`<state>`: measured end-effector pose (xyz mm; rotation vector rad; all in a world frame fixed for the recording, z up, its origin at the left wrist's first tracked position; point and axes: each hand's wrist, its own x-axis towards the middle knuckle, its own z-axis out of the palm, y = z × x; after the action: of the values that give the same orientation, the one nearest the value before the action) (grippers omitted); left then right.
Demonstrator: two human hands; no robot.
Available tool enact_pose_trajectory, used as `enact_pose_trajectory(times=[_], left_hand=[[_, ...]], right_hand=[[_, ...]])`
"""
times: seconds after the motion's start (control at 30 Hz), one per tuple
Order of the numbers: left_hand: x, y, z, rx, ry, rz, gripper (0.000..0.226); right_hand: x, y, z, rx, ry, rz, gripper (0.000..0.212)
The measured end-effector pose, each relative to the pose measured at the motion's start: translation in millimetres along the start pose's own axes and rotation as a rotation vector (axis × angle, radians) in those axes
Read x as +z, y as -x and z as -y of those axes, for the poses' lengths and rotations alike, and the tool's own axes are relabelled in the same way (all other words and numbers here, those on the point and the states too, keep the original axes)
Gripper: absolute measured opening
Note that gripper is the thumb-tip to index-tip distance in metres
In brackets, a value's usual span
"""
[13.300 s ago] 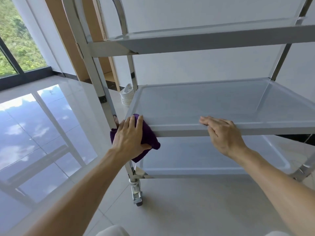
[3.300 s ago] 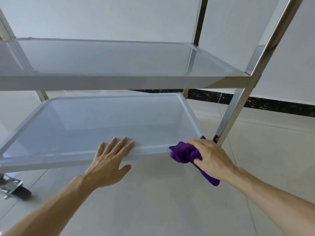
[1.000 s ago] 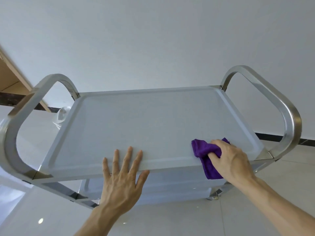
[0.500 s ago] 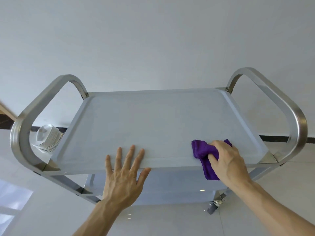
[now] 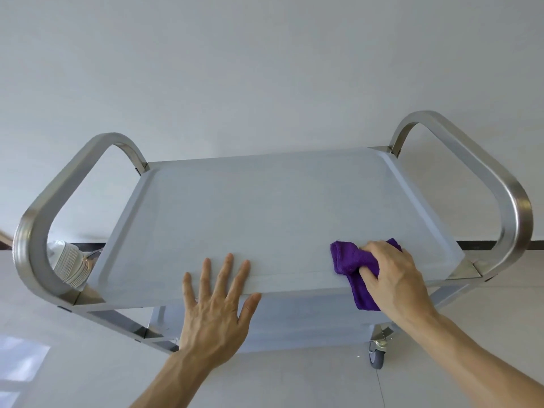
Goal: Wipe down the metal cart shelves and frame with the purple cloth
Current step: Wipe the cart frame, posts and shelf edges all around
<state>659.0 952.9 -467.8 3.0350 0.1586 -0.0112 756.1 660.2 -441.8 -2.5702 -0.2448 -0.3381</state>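
Looking down from the head camera, we see the metal cart [image 5: 500,198] standing on a pale tiled floor [image 5: 485,334] against a white wall [image 5: 265,69]. Its top shelf [image 5: 265,207] is a flat grey tray with a low raised rim, and it fills the middle of the view.

Our right hand [image 5: 394,278] is at the near right part of the top shelf. Its fingers are curled round the purple cloth [image 5: 350,263] and they hold it against the shelf surface, close to the near edge. One part of the cloth lies bunched on the shelf in front of the fingers, and another part hangs down over the near edge, under the hand.

Our left hand [image 5: 217,307] lies flat with the fingers straight and spread. The fingertips rest on the near rim of the top shelf, a little left of the middle, while the palm is off the edge, toward us. It holds nothing. The two hands are well apart from each other along the same edge.

At each end of the cart a curved steel handle rises above the shelf: the left handle [image 5: 38,225] and the right handle [image 5: 512,213]. Below the top shelf we see a lower shelf [image 5: 294,328] and, at the near right, a grey caster wheel [image 5: 377,356] on the floor.

Through the left handle a stack of white dishes [image 5: 69,266] is visible beyond the cart. We cannot tell on what it stands.
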Motion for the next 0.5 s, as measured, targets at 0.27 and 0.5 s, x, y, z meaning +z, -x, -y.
enact_pose_trajectory(times=[0.27, 0.5], left_hand=[[0.0, -44.4, 4.5, -0.012, -0.040, 0.014, 0.068], [-2.7, -64.4, 13.1, 0.006, -0.037, 0.017, 0.069]], right_hand=[[12.5, -39.9, -4.6, -0.040, 0.007, 0.009, 0.019], [22.7, -51.1, -3.9, -0.078, 0.030, 0.008, 0.023]])
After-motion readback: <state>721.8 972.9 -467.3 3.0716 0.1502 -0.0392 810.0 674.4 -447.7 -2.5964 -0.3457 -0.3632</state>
